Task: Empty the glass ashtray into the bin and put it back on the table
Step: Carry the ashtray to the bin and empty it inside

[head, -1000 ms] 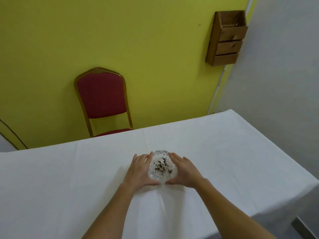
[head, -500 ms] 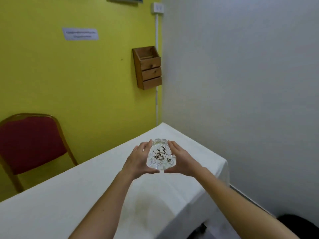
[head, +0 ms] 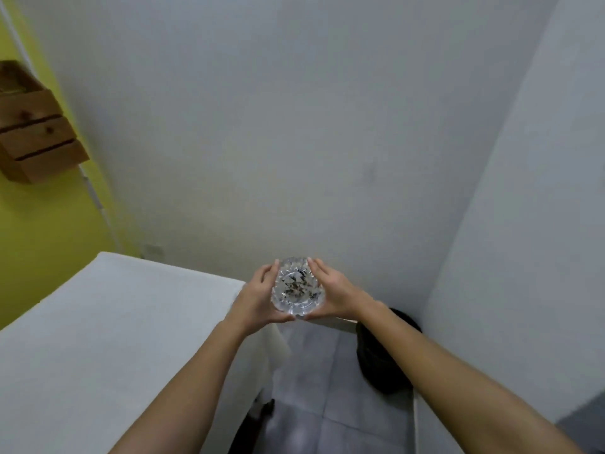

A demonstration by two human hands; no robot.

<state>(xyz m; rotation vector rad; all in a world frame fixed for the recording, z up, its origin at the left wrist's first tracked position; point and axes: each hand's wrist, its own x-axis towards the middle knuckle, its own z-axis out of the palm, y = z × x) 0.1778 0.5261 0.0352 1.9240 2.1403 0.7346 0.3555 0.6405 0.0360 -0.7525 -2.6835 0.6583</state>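
Both hands, left hand & right hand, cupped round glass ashtray, held level w/ rim up, prob so ash stays in. Ashtray is off the table, mid-air; black bin below-right of grip.

white-clothed table; black bin on floor

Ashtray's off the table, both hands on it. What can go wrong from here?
1. The glass ashtray is held only by its sides between the left hand and right hand, over tiled floor; a slip would likely break it.
2. It still holds ash and sits level; tilting before reaching the dark bin could spill on the floor or the white tablecloth.
3. The right forearm partly hides the bin, so aiming may be off.
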